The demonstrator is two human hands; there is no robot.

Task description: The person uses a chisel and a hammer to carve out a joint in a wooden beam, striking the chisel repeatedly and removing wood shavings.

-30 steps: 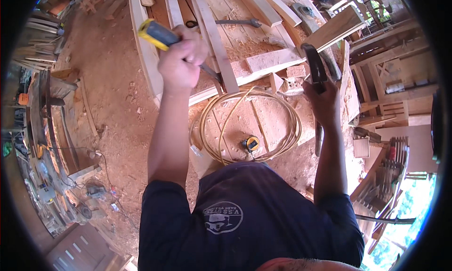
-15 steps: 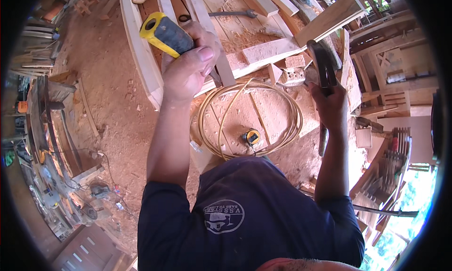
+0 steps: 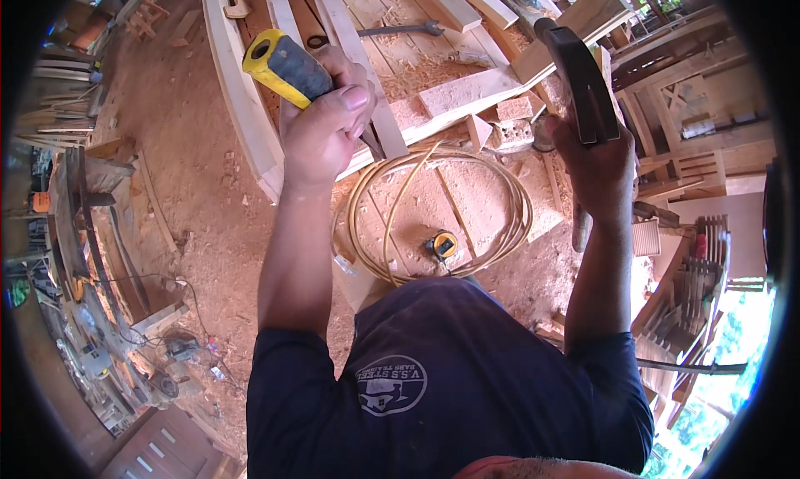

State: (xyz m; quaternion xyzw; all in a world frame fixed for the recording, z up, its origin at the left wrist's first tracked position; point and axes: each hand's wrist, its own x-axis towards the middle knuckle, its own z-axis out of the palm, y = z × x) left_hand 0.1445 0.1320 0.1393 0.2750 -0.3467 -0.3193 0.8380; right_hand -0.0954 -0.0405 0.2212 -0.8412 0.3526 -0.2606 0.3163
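My left hand (image 3: 329, 129) is closed round a chisel with a chunky yellow-and-black handle (image 3: 287, 67). The chisel's blade (image 3: 372, 143) points down to the end of a long wooden strip (image 3: 357, 54) on the workbench. At the right, my right hand (image 3: 596, 167) grips a claw hammer by its handle, close under the head. The dark hammer head (image 3: 577, 77) is raised, apart from the chisel. Part of the hammer's handle (image 3: 581, 229) shows below the hand.
A coil of yellowish cable or tubing (image 3: 354, 217) lies in front of me, with a tape measure (image 3: 443, 244) inside it. A wrench (image 3: 400, 30) rests among shavings on the bench. Small wood offcuts (image 3: 479, 132) sit near its front edge. Timber and tools line both sides.
The hammer has swung right and tilted, showing more of its head, as my right hand moved slightly right. My left hand still holds the chisel, almost unmoved; the view has shifted slightly.
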